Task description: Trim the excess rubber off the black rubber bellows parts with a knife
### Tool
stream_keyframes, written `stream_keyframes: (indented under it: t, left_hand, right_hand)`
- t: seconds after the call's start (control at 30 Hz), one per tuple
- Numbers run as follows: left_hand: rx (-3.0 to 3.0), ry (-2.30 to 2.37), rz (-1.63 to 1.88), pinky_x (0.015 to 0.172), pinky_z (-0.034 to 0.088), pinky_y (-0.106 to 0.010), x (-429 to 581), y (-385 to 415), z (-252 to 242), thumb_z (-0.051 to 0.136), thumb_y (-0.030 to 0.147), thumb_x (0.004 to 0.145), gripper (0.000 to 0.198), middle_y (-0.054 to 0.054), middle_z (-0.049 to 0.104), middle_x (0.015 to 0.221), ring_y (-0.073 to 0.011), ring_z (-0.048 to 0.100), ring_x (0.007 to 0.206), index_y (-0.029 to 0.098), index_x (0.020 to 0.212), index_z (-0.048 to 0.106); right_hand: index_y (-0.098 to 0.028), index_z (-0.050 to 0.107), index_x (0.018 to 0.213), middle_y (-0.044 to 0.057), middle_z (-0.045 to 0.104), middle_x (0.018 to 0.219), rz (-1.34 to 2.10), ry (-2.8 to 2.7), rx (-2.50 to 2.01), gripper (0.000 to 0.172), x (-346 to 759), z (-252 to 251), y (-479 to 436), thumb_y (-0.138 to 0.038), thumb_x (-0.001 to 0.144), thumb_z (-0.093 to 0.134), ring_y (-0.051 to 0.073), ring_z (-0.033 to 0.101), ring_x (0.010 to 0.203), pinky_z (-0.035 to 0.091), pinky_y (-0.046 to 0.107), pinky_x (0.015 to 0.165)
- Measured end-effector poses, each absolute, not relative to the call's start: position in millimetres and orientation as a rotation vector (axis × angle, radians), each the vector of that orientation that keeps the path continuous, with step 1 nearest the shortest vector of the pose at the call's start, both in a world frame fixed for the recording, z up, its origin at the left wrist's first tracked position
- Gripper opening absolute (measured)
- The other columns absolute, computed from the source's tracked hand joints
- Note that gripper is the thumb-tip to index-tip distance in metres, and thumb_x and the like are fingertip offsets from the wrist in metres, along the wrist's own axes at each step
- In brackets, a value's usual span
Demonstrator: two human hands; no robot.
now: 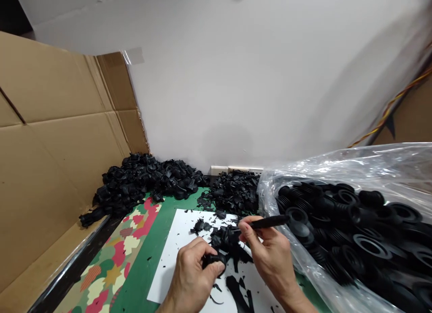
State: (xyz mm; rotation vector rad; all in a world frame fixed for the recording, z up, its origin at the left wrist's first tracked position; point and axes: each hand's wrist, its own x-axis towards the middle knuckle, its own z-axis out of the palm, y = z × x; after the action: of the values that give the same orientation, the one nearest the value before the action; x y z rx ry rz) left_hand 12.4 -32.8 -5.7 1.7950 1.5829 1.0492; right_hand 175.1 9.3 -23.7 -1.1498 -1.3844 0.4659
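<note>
My left hand [193, 272] is closed on a black rubber part [215, 261], gripped between thumb and fingers over a white sheet [166, 271]. To its right, my right hand [270, 254] holds a black pen-like tool [269, 221] in a pinch. The tool's handle points up to the right, and its tip is hard to make out against black scraps [224, 236] between the hands. Longer black strips [238, 295] lie on the sheet below the hands.
A clear plastic bag [270, 191] of black ribbed rubber parts [347, 214] stands at the right. Black pieces [148, 178] are heaped at the back left beside cardboard [60, 155]. Smaller scraps [236, 189] pile up by the wall. Green surface [145, 250] shows under the sheet.
</note>
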Motion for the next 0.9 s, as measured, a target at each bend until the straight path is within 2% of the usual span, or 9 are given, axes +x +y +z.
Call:
stream_keyframes:
  t: [0.13, 0.23, 0.37, 0.47, 0.6, 0.67, 0.73, 0.83, 0.9]
  left_hand:
    - [1.761, 1.576, 1.083, 0.052, 0.035, -0.025, 10.8, -30.7, -5.3, 0.061, 0.012, 0.065, 0.006, 0.000, 0.054, 0.062, -0.0157, 0.049, 0.058, 0.018, 0.063, 0.062]
    - [1.761, 1.567, 1.107, 0.052, 0.034, -0.024, 10.2, -30.6, -6.7, 0.061, 0.011, 0.065, 0.006, 0.001, 0.053, 0.062, -0.0149, 0.048, 0.057, 0.017, 0.063, 0.062]
    - [1.761, 1.529, 1.170, 0.050, 0.035, -0.024, 9.6, -28.9, -11.9, 0.063, 0.011, 0.064, 0.007, 0.001, 0.053, 0.063, -0.0139, 0.047, 0.054, 0.017, 0.066, 0.064]
    - [1.702, 1.431, 1.277, 0.052, 0.042, -0.024, 6.9, -23.6, -15.9, 0.066, 0.014, 0.064, 0.009, -0.001, 0.060, 0.071, -0.0159, 0.054, 0.059, 0.018, 0.072, 0.067]
    - [1.519, 1.354, 1.469, 0.058, 0.050, -0.025, -0.3, -12.0, -13.6, 0.073, 0.024, 0.065, 0.020, -0.003, 0.069, 0.084, -0.0184, 0.061, 0.068, 0.021, 0.085, 0.072]
    - [1.387, 1.308, 1.502, 0.059, 0.052, -0.024, -1.4, -8.0, -7.1, 0.077, 0.032, 0.062, 0.035, -0.003, 0.071, 0.088, -0.0194, 0.064, 0.071, 0.022, 0.095, 0.072]
    - [1.338, 1.293, 1.501, 0.052, 0.051, -0.023, 3.7, -7.7, 3.3, 0.077, 0.040, 0.062, 0.041, -0.001, 0.071, 0.075, -0.0167, 0.061, 0.058, 0.021, 0.098, 0.072]
    - [1.391, 1.277, 1.493, 0.049, 0.050, -0.024, 28.5, -12.8, 24.7, 0.074, 0.042, 0.064, 0.037, 0.001, 0.066, 0.059, -0.0159, 0.057, 0.051, 0.019, 0.093, 0.073]
    - [1.510, 1.245, 1.512, 0.059, 0.052, -0.025, 55.5, -16.3, 41.2, 0.072, 0.033, 0.067, 0.030, 0.000, 0.069, 0.072, -0.0182, 0.062, 0.064, 0.021, 0.094, 0.072]
  right_hand:
    - [-0.017, 0.061, 0.077, 0.003, 0.066, 0.057, 0.895, -1.222, -1.075, 0.036, 168.8, -20.8, 5.9, -0.053, 0.078, 0.058, 0.022, 0.067, 0.052, 0.054, 0.031, 0.052]
    - [-0.017, 0.059, 0.079, 0.004, 0.066, 0.063, 1.017, -1.216, -0.979, 0.037, 164.6, -21.2, 2.1, -0.054, 0.080, 0.057, 0.021, 0.067, 0.056, 0.055, 0.032, 0.057]
    - [-0.017, 0.058, 0.072, 0.003, 0.064, 0.061, 0.898, -1.336, -1.002, 0.036, 164.8, -20.1, 2.3, -0.051, 0.084, 0.051, 0.019, 0.062, 0.057, 0.050, 0.030, 0.057]
    - [-0.018, 0.055, 0.066, 0.003, 0.062, 0.057, 0.787, -1.394, -1.141, 0.036, 165.3, -15.5, 5.4, -0.047, 0.086, 0.047, 0.019, 0.060, 0.055, 0.047, 0.027, 0.053]
    - [-0.018, 0.056, 0.080, 0.002, 0.064, 0.058, 0.661, -1.464, -1.278, 0.030, 162.9, -11.8, 11.4, -0.035, 0.092, 0.035, 0.017, 0.060, 0.052, 0.046, 0.025, 0.050]
    - [-0.018, 0.058, 0.081, 0.005, 0.069, 0.069, 0.568, -1.499, -1.322, 0.027, 160.6, -13.6, 13.9, -0.030, 0.091, 0.036, 0.019, 0.063, 0.061, 0.047, 0.026, 0.056]
    - [-0.019, 0.061, 0.077, 0.005, 0.070, 0.067, 0.492, -1.552, -1.363, 0.023, 157.2, -17.8, 15.1, -0.025, 0.088, 0.041, 0.020, 0.063, 0.059, 0.045, 0.027, 0.054]
    - [-0.019, 0.065, 0.074, 0.006, 0.070, 0.065, 0.412, -1.651, -1.380, 0.015, 150.8, -27.7, 16.4, -0.015, 0.080, 0.051, 0.020, 0.062, 0.055, 0.042, 0.028, 0.049]
    - [-0.019, 0.067, 0.080, 0.005, 0.070, 0.070, 0.379, -1.715, -1.337, 0.011, 148.1, -35.7, 19.1, -0.016, 0.082, 0.056, 0.019, 0.063, 0.057, 0.046, 0.027, 0.051]
